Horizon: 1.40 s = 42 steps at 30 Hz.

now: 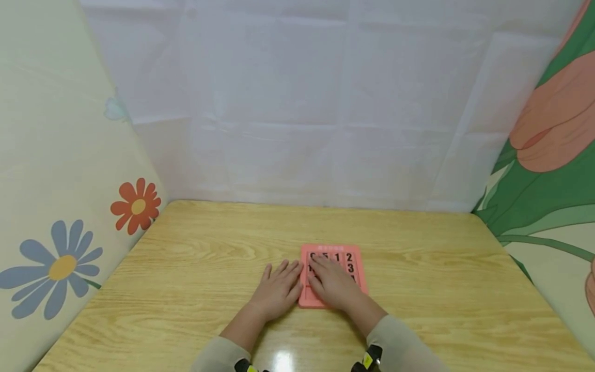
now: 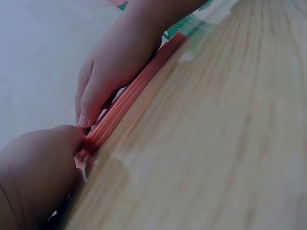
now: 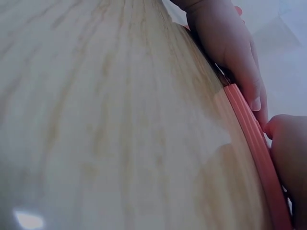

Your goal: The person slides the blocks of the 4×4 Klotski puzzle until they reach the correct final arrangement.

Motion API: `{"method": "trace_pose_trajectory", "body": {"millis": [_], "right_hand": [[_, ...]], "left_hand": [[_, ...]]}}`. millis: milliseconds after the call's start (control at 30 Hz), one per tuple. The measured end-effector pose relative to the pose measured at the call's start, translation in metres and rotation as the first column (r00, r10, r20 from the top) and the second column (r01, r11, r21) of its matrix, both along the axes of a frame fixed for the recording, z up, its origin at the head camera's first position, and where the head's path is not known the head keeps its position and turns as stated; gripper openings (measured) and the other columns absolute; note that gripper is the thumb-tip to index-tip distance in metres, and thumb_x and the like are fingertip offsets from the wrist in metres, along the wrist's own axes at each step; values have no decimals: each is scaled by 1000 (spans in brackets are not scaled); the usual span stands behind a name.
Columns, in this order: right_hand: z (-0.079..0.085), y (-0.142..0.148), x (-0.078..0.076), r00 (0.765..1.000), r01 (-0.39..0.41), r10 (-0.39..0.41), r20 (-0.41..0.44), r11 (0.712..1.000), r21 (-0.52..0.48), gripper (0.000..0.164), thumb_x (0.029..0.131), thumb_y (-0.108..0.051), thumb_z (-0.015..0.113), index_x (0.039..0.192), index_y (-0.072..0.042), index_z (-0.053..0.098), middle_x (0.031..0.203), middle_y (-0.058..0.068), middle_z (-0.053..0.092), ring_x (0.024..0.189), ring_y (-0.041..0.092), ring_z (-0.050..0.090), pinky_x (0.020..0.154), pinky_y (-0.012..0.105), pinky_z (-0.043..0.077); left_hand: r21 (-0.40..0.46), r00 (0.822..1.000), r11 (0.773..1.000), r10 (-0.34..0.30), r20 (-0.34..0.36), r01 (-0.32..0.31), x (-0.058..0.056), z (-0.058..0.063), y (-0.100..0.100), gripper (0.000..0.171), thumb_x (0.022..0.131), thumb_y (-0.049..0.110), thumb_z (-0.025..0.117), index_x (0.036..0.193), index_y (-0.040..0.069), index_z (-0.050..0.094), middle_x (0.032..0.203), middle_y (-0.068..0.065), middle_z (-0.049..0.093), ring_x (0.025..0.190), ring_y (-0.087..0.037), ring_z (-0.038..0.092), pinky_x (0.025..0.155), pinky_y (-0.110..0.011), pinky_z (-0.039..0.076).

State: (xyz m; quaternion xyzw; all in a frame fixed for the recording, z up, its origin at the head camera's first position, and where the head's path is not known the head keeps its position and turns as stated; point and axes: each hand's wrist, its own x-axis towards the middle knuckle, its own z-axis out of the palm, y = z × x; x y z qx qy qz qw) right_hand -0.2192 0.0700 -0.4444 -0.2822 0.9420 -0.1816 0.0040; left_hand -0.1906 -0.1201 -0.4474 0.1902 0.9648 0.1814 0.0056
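A pink sliding number puzzle [image 1: 351,250] lies flat on the wooden table, its black digits partly covered. My left hand [image 1: 277,290] rests beside its left edge, palm down with the fingers extended and the fingertips right at the frame. Across the tiles lies my right hand [image 1: 335,284], its fingertips on the left columns and its thumb lower on the board. Both the 2 and the 3 show at the right side. From the left wrist view, the puzzle's pink side [image 2: 125,103] runs low along the tabletop, with the left thumb at its near corner.
The wooden table [image 1: 209,237] stretches out around the puzzle. A white cloth [image 1: 297,103] hangs behind its far edge. Flower-printed panels [image 1: 56,155] stand at the left and right sides. Light grey sleeves [image 1: 400,343] and dark wrist straps are near the front.
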Motion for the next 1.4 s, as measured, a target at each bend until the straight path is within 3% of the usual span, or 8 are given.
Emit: {"method": "trace_pose_trajectory", "body": {"millis": [400, 933, 1400], "right_hand": [[-2, 3, 9, 999, -23, 23, -38, 1000, -5, 49, 104, -32, 40, 146, -7, 47, 153, 9, 45, 144, 26, 39, 119, 46, 31], [0, 6, 25, 999, -32, 32, -7, 999, 12, 50, 103, -35, 40, 147, -10, 46, 154, 7, 43, 144, 27, 38, 120, 47, 30], [-2, 7, 27, 1000, -31, 31, 2, 1000, 3, 51, 104, -36, 39, 148, -12, 44, 155, 6, 41, 145, 26, 36, 120, 46, 30]], "left_hand": [[5, 1000, 1000, 4, 6, -4, 0, 1, 1, 52, 104, 32, 41, 149, 8, 41, 157, -10, 38, 149, -35, 27, 120, -63, 11], [-2, 1000, 1000, 9, 4, -9, -1, -3, 0, 52, 104, 33, 40, 150, 9, 41, 157, -10, 39, 149, -34, 28, 120, -62, 12], [2, 1000, 1000, 8, 3, -8, -1, -3, 0, 52, 104, 34, 41, 150, 9, 41, 157, -10, 39, 149, -34, 28, 120, -62, 11]]}}
